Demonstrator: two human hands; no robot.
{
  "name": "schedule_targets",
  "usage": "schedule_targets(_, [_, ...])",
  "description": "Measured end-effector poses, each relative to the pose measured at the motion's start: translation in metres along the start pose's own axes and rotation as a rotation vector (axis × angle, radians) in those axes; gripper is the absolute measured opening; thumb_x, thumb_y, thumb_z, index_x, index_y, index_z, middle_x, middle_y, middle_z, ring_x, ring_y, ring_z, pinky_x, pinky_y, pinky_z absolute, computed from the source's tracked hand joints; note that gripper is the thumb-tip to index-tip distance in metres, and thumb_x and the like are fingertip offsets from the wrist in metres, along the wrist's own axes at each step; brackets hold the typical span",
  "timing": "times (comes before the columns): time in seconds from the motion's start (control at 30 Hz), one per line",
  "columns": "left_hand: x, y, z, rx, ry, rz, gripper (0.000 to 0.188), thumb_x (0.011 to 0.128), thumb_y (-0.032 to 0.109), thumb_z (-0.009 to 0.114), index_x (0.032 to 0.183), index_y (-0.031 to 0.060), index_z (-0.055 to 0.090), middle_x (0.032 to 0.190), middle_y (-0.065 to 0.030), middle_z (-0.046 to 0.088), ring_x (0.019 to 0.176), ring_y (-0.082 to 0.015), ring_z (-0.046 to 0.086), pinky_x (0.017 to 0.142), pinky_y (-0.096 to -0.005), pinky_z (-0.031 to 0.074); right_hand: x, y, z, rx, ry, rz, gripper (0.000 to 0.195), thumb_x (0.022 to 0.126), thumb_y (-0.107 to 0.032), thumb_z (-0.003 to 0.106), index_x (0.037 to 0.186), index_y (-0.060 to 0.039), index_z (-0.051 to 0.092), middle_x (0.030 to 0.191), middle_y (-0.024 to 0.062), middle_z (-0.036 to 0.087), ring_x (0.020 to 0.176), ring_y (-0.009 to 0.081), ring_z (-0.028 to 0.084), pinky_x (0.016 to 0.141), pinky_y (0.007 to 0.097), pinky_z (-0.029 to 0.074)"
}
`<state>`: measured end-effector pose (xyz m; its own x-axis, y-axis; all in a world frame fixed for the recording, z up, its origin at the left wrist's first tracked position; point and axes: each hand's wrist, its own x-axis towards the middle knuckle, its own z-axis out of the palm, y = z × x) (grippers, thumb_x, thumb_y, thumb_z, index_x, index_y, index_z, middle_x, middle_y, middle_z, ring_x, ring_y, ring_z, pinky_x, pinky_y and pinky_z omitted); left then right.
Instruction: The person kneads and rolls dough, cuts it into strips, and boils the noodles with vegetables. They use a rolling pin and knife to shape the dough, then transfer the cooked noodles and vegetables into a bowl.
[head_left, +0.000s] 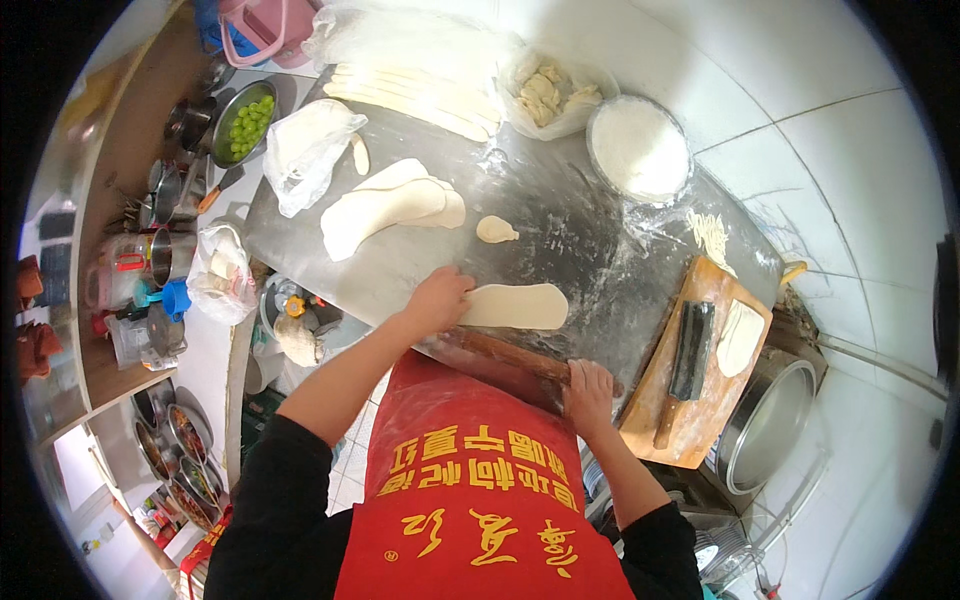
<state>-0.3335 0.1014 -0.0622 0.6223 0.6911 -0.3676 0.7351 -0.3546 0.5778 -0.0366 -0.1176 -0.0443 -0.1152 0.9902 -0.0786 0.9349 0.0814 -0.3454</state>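
Observation:
A flat, oblong dough sheet (517, 307) lies near the front edge of the floured metal worktop (555, 262). My left hand (441, 300) has its curled fingers at the sheet's left end, which they partly hide. Along the front edge rests a brown wooden rolling pin (517, 355), between the dough and my red apron. My right hand (589, 394) is closed over the pin near its right end. Just beyond the sheet sits a small dough piece (496, 229). Several rolled dough sheets (382, 206) overlap farther back on the left.
At right, a cleaver (691, 352) and folded dough (741, 337) lie on a wooden board (652, 397); cut noodles (709, 232) are behind. A flour bowl (639, 150), bagged dough (551, 94) and dough strips (412, 97) line the back. A steel pot (772, 427) stands right.

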Motion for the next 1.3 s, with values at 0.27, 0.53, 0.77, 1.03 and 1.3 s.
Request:
schedule_targets(0.27, [-0.018,-0.089,-0.139,0.215,0.330,-0.318,0.024,0.087,0.015,0.064,0.107,0.0011,0.067,0.113,-0.0225,0.065,0.106,-0.0372,0.062,0.091,-0.0487,0.050,-0.006,-0.007,-0.005,0.033,-0.020,0.080,0.055,0.079,-0.015,0.070,0.130,-0.0018,0.056,0.122,0.0170,0.059,0.114,0.0375,0.055,0.099,0.0494,0.042])
schedule_targets(0.53, [0.091,0.058,0.003,0.055,0.242,0.004,0.020,0.092,0.014,0.062,0.109,0.0041,0.061,0.118,-0.0180,0.062,0.106,-0.0424,0.060,0.094,-0.0494,0.050,-0.001,-0.009,-0.007,0.028,0.005,-0.016,0.056,0.079,-0.016,0.073,0.132,-0.0104,0.058,0.120,0.0103,0.060,0.111,0.0329,0.057,0.095,0.0466,0.045])
schedule_targets(0.77, [0.007,0.083,0.043,-0.119,0.166,-0.142,0.034,0.095,0.034,0.060,0.113,0.0049,0.059,0.117,-0.0154,0.062,0.105,-0.0426,0.059,0.093,-0.0511,0.049,0.013,-0.006,-0.021,0.060,-0.014,-0.067,0.053,0.079,-0.014,0.073,0.131,-0.0094,0.060,0.121,0.0085,0.060,0.111,0.0306,0.058,0.096,0.0457,0.045])
schedule_targets(1.03, [0.047,0.058,0.009,0.353,0.389,0.050,0.064,0.097,0.039,0.056,0.147,0.0013,0.047,0.156,-0.0192,0.042,0.146,-0.0399,0.033,0.120,-0.0578,0.022,0.135,0.026,-0.023,-0.160,0.172,0.089,0.057,0.094,-0.035,0.059,0.142,-0.0040,0.053,0.152,0.0169,0.046,0.144,0.0350,0.038,0.117,0.0567,0.027])
schedule_targets(1.3, [0.055,0.048,0.010,0.362,0.322,0.114,0.073,0.095,0.044,0.057,0.150,-0.0024,0.041,0.157,-0.0218,0.038,0.147,-0.0421,0.032,0.120,-0.0598,0.021,0.138,0.042,-0.002,-0.216,0.139,0.071,0.063,0.096,-0.038,0.053,0.143,0.0043,0.049,0.156,0.0188,0.043,0.146,0.0354,0.037,0.119,0.0586,0.024])
